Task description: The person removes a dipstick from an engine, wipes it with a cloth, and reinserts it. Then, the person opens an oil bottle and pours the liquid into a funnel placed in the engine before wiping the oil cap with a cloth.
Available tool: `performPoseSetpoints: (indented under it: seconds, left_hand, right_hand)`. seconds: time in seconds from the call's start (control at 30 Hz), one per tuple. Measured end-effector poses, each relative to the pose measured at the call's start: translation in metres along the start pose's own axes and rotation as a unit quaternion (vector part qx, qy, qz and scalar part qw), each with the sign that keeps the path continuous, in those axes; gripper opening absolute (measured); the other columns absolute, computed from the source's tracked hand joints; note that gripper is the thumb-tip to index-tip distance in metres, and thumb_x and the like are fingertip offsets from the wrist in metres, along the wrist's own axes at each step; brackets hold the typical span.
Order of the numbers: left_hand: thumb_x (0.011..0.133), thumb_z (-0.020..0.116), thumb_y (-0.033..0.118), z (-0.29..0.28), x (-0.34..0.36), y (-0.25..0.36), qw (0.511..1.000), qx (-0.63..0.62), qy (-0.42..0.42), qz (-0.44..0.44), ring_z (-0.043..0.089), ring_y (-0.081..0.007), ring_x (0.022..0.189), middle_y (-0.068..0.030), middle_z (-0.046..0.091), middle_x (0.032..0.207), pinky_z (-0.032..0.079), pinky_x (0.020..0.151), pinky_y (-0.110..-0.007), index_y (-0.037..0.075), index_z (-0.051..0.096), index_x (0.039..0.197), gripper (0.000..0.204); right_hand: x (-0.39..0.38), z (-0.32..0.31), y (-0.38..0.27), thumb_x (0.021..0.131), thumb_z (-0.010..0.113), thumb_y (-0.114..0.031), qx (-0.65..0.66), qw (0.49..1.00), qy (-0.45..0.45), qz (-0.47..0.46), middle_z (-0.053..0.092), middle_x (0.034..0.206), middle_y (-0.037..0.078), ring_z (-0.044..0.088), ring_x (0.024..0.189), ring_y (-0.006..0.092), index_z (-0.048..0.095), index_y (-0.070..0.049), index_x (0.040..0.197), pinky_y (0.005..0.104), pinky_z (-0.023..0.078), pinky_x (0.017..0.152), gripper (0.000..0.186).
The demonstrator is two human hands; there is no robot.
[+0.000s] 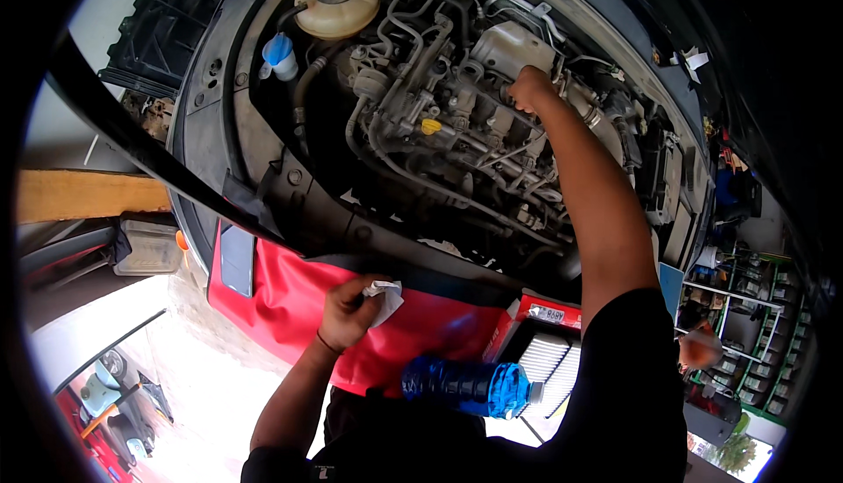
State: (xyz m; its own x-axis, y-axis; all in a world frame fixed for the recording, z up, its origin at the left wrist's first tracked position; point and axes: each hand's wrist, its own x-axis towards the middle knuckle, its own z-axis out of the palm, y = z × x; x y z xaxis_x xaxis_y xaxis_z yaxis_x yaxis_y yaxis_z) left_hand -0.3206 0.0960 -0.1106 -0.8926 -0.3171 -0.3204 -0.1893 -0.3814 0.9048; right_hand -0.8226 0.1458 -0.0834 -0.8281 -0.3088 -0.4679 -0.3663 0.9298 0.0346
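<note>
My left hand (346, 318) pinches a crumpled white piece of paper or cloth (385, 301) above a red fender cover (272, 285) at the car's front edge. My right hand (532, 90) reaches far into the engine bay, its fingers curled down beside a grey metal cover (514, 50) on the engine (439, 145). Whatever those fingers grip, if anything, is hidden. A yellow cap (430, 126) shows on the engine, left of my right forearm.
A phone (237, 260) lies on the fender cover. Near my body are a blue liquid bottle (470, 386) on its side and a pleated air filter (551, 364). A coolant tank (338, 7) and blue-capped filler (279, 51) stand far left; shelving (760, 342) is at right.
</note>
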Motion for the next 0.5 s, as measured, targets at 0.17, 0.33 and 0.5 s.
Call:
performPoseSetpoints:
  seconds: [0.17, 0.33, 0.5]
  left_hand:
    - [0.09, 0.052, -0.003, -0.002, 0.0, 0.0, 1.0, -0.01, 0.004, 0.008, 0.063, -0.0111, 0.092, -0.0065, 0.068, 0.101, 0.051, 0.081, -0.025, -0.002, 0.063, 0.115, 0.027]
    - [0.09, 0.053, -0.003, -0.002, 0.001, -0.005, 0.999, 0.003, 0.008, 0.033, 0.063, -0.0104, 0.087, -0.0059, 0.069, 0.097, 0.051, 0.076, -0.024, -0.001, 0.064, 0.115, 0.027]
    - [0.089, 0.054, -0.003, 0.0, 0.001, -0.005, 0.999, 0.014, 0.022, 0.046, 0.063, -0.0104, 0.086, -0.0064, 0.069, 0.096, 0.051, 0.075, -0.024, -0.001, 0.065, 0.113, 0.026]
  right_hand:
    - [0.002, 0.015, 0.002, 0.093, 0.061, -0.02, 0.203, 0.975, 0.042, 0.074, 0.07, 0.086, 0.022, 0.069, 0.082, 0.033, 0.07, 0.002, 0.093, 0.0409, 0.056, 0.076, 0.023]
    - [-0.014, -0.002, 0.032, 0.09, 0.065, -0.018, -0.05, 0.969, 0.105, -0.219, 0.067, 0.108, 0.012, 0.06, 0.107, 0.0361, 0.068, -0.009, 0.113, 0.0417, 0.051, 0.09, 0.025]
    - [-0.04, -0.012, 0.023, 0.092, 0.062, -0.024, -0.205, 0.932, 0.076, -0.288, 0.062, 0.112, 0.011, 0.057, 0.113, 0.033, 0.066, -0.006, 0.11, 0.0431, 0.047, 0.095, 0.025]
